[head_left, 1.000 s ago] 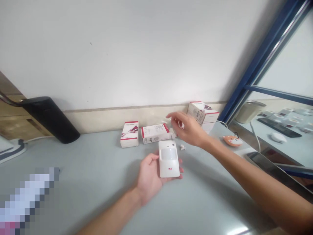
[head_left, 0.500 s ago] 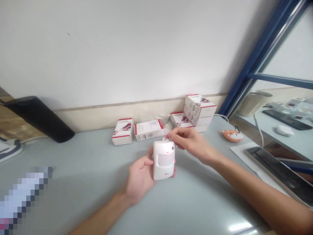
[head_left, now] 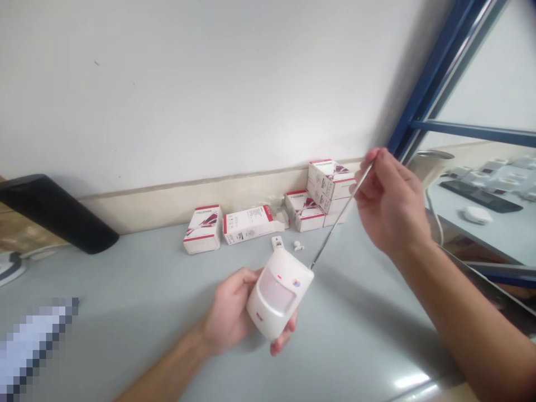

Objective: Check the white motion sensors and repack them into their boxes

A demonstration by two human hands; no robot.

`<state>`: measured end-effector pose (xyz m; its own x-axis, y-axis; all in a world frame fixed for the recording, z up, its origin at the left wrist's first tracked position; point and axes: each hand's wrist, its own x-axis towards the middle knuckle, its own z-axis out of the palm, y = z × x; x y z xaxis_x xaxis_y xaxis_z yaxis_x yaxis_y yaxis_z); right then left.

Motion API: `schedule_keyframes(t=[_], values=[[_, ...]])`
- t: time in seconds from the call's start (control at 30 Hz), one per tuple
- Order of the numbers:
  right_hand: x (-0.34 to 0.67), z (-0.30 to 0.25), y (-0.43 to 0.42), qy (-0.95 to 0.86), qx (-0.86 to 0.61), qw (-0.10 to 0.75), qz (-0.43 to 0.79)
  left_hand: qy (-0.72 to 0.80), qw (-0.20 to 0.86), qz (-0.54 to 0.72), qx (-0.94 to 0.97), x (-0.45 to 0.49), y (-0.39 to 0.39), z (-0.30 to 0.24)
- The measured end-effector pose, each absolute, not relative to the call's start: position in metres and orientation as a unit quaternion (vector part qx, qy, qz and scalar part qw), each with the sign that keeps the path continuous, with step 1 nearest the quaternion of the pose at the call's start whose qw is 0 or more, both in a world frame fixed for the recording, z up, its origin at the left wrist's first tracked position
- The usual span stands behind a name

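Note:
My left hand (head_left: 228, 312) grips a white motion sensor unit (head_left: 278, 293), tilted to the right above the grey table (head_left: 125, 301). A thin metal telescopic antenna (head_left: 341, 215) runs up from the sensor's top right corner. My right hand (head_left: 387, 204) pinches the antenna's upper end, raised in front of the wall. Two small white parts (head_left: 287, 244) lie on the table just behind the sensor.
Red-and-white boxes (head_left: 251, 224) lie along the wall, with a stack of them (head_left: 324, 190) to the right. A black object (head_left: 54, 212) leans at the left. A blue frame (head_left: 435, 78) borders a neighbouring desk at the right.
My right hand went from the sensor's top up and to the right, drawing the antenna out. My left hand tilted the sensor to the right.

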<state>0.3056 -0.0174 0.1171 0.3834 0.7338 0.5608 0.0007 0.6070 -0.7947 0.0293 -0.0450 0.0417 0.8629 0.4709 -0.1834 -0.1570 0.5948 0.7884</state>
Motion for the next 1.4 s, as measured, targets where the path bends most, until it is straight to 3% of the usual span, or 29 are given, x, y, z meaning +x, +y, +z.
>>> schedule_keyframes(t=[0.37,0.63,0.93,1.17,1.3,1.4], values=[[0.372,0.125,0.001,-0.343,-0.36,0.793,0.352,0.175,0.863,0.202,0.428,0.03,-0.043,0.031],[0.343,0.111,-0.002,-0.38,-0.321,0.812,0.306,0.192,0.86,0.226,0.415,0.027,-0.05,0.036],[0.292,0.09,-0.014,-0.542,-0.379,0.679,0.318,0.203,0.867,0.278,0.361,0.026,-0.05,0.034],[0.259,0.059,-0.021,-0.64,-0.382,0.534,0.4,0.251,0.869,0.287,0.316,0.027,-0.048,0.039],[0.244,0.054,-0.033,-0.69,-0.425,0.461,0.362,0.259,0.86,0.311,0.311,0.029,-0.046,0.037],[0.239,0.055,-0.039,-0.694,-0.441,0.467,0.326,0.24,0.861,0.313,0.321,0.03,-0.045,0.035]])
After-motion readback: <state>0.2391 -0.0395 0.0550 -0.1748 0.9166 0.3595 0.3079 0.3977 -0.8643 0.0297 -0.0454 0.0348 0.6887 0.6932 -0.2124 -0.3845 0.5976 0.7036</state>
